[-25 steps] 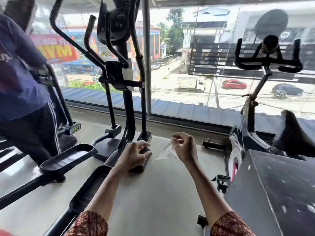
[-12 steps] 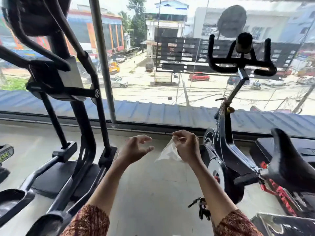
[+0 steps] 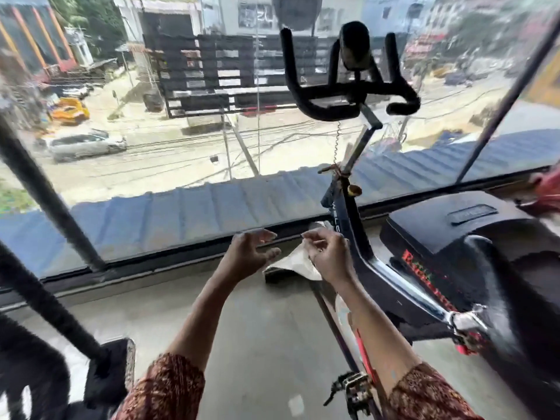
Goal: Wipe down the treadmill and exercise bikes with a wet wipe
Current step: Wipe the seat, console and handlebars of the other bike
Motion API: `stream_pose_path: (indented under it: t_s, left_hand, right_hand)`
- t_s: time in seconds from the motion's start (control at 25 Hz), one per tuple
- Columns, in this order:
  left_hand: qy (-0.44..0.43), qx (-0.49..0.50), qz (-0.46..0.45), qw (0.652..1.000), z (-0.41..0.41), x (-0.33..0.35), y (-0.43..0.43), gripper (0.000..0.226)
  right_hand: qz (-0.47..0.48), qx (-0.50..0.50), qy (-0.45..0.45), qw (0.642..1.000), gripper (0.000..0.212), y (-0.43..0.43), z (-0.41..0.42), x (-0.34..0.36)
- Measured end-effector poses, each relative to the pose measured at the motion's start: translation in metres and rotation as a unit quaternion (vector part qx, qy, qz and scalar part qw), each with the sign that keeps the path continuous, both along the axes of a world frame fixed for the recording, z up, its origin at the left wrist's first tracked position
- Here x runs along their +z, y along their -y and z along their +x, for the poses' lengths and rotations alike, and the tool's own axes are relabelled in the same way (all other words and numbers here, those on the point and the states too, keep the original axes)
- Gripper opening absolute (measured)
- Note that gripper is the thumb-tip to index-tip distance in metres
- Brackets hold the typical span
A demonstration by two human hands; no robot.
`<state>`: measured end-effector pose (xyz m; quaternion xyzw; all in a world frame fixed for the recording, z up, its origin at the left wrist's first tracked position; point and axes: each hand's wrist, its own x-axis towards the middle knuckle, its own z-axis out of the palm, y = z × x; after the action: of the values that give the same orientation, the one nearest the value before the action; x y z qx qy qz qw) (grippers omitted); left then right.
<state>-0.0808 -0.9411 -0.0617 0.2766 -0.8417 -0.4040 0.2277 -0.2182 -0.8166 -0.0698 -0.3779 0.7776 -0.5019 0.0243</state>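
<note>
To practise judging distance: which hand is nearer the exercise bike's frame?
Right. The right hand, pinching the wipe, is right beside the bike frame; the left hand hangs open to the frame's left, apart from it.

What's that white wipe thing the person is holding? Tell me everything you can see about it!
The wipe is thin, whitish and a bit see-through, like tissue. It is crumpled, not spread flat, and hangs down in loose folds. The right hand pinches its top, holding it in the air in front of the exercise bike's dark frame. The left hand is close beside it, fingers loosely curled, not touching it.
</note>
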Motion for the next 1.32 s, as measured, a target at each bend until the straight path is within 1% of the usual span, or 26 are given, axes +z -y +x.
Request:
stream_pose_path:
  t_s: [0.16, 0.4, 0.6, 0.72, 0.8, 1.0, 1.12, 1.24, 1.32]
  left_hand:
    - [0.038, -0.098, -0.009, 0.994, -0.080, -0.017, 0.039, 0.033]
    - [0.033, -0.160, -0.023, 0.986, -0.196, -0.014, 0.088, 0.030]
    - [0.021, -0.226, -0.037, 0.973, -0.292, -0.008, 0.099, 0.034]
    - [0.035, -0.279, -0.063, 0.958, -0.328, -0.016, 0.099, 0.037]
    - [0.043, -0.302, -0.065, 0.950, -0.353, -0.016, 0.100, 0.039]
    - [0.044, -0.375, -0.071, 0.923, -0.398, -0.011, 0.091, 0.047]
    - [0.037, -0.395, -0.079, 0.914, -0.412, -0.008, 0.086, 0.047]
    - [0.042, -0.418, -0.084, 0.904, -0.423, -0.012, 0.080, 0.055]
    - [0.039, -0.424, -0.086, 0.901, -0.426, -0.015, 0.077, 0.052]
  right_hand:
    - [0.001, -0.066, 0.024, 0.998, 0.012, 0.025, -0.073, -0.025]
    - [0.035, -0.097, 0.014, 0.995, 0.011, 0.058, -0.159, -0.023]
    - [0.009, -0.159, 0.023, 0.987, 0.011, 0.063, -0.240, -0.013]
    - [0.019, -0.204, 0.037, 0.978, 0.010, 0.056, -0.260, -0.014]
    - [0.023, -0.227, 0.041, 0.973, 0.010, 0.050, -0.271, -0.012]
    - [-0.014, -0.308, 0.042, 0.950, 0.012, 0.035, -0.295, -0.015]
    - [-0.024, -0.320, 0.048, 0.946, 0.013, 0.030, -0.302, -0.014]
    - [-0.033, -0.343, 0.056, 0.937, 0.020, 0.028, -0.303, -0.012]
    - [-0.043, -0.346, 0.051, 0.936, 0.018, 0.026, -0.306, -0.013]
